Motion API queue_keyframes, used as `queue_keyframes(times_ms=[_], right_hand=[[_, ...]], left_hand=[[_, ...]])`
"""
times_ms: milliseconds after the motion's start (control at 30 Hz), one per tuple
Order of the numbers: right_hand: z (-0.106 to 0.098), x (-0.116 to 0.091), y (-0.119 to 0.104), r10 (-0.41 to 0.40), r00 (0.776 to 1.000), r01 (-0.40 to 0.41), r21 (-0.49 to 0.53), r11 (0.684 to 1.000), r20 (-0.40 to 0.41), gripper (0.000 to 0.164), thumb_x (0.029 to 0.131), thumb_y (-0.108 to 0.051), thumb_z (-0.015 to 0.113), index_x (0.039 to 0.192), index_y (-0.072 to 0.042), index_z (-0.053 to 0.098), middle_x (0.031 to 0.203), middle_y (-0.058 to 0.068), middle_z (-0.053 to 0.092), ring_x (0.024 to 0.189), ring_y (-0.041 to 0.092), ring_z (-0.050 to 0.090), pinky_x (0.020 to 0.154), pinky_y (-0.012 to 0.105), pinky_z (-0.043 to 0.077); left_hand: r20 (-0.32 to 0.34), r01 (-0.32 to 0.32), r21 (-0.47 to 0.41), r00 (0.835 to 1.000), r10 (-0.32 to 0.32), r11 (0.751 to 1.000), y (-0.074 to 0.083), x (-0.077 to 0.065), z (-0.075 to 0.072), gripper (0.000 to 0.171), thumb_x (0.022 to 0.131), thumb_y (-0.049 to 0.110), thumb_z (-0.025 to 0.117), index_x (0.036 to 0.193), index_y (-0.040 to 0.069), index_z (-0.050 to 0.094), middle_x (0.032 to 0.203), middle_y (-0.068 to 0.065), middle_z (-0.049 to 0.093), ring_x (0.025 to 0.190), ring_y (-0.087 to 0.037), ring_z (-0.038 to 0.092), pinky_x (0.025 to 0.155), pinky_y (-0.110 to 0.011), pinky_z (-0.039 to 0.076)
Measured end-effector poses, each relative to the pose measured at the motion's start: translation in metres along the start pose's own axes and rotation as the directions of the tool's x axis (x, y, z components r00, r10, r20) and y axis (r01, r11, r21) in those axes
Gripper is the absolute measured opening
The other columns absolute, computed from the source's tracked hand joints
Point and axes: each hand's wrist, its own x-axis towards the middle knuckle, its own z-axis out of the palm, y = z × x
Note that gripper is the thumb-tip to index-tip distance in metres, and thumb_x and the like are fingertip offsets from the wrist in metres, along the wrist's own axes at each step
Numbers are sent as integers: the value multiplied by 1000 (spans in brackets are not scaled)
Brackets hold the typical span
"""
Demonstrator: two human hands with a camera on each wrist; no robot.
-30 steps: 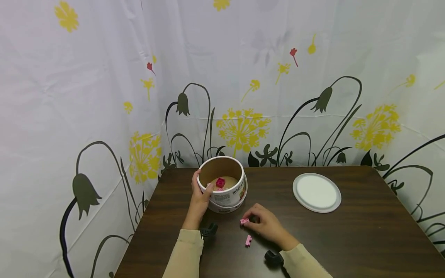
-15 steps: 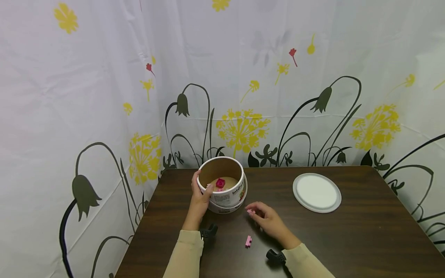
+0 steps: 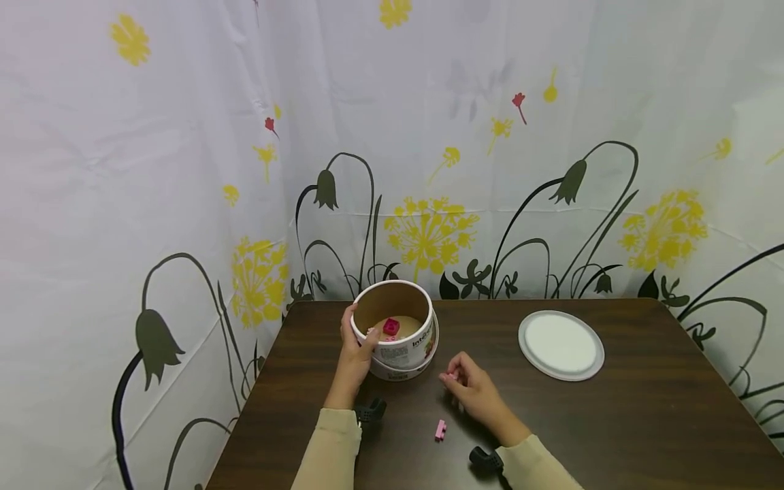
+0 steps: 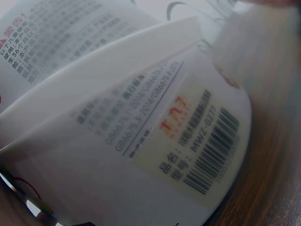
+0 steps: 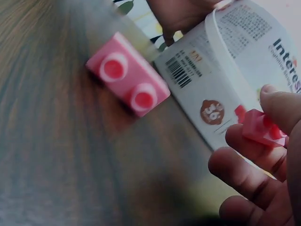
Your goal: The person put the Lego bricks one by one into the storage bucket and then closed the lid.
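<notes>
A white printed bucket (image 3: 398, 354) stands at the back left of the table in the head view, tipped slightly toward me. My left hand (image 3: 356, 350) grips its rim from the left, thumb over the edge. Inside, a dark pink building block (image 3: 390, 327) and some lighter pink ones lie on the bottom. To the right of the bucket, my right hand (image 3: 474, 388) pinches a pink building block (image 5: 263, 128) between thumb and fingers, as the right wrist view shows. Another pink building block (image 3: 440, 430) with two studs lies on the table in front.
A round white lid (image 3: 561, 345) lies on the dark wooden table (image 3: 649, 408) at the right. Behind the table hangs a white curtain (image 3: 465, 82) with printed flowers. The bucket's white handle (image 5: 221, 42) hangs down across its side.
My right hand has lifted its pink block off the table and moved slightly back and to the right, nearer the bucket's height. My left hand keeps its hold on the rim.
</notes>
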Motion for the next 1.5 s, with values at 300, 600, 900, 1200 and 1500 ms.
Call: queue_keyframes(times_ms=[300,600,900,1200,1500], right_hand=[[-2,13,-25,-73,995,70,-49,996,-74,20,105,-30,75,92,-22,62,68,-3,57,61,8,53,57,24,44],[4,68,-94,-99,980,133,199,971,-173,20,109,-22,67,107,-5,55,80,1,63,73,21,59,66,26,51],[21,161,-144,-33,994,77,456,887,-105,19,113,-30,60,103,-15,53,77,-2,61,59,7,46,50,22,31],[45,185,-126,-35,991,51,126,991,-133,22,113,-28,59,97,-13,57,79,-3,58,72,14,52,68,30,43],[42,182,-119,-46,984,76,178,981,-170,23,109,-28,63,92,-16,55,75,-7,52,76,13,52,73,29,43]], left_hand=[[-6,-18,19,1000,18,1000,0,-1,3,80,100,39,68,166,36,24,172,-14,21,155,-48,33,127,-70,27],[0,-43,29,999,43,999,1,2,6,79,100,37,67,167,34,24,173,-16,21,155,-48,33,127,-69,27],[-19,-68,67,997,69,995,4,3,6,79,100,34,65,167,27,23,170,-20,24,150,-51,38,123,-67,33],[4,-41,49,999,40,998,4,0,0,82,101,35,63,169,30,18,173,-19,18,153,-52,33,124,-67,31],[-8,-42,32,999,43,999,4,-2,2,81,101,35,64,168,29,20,173,-18,20,153,-48,35,124,-65,31]])
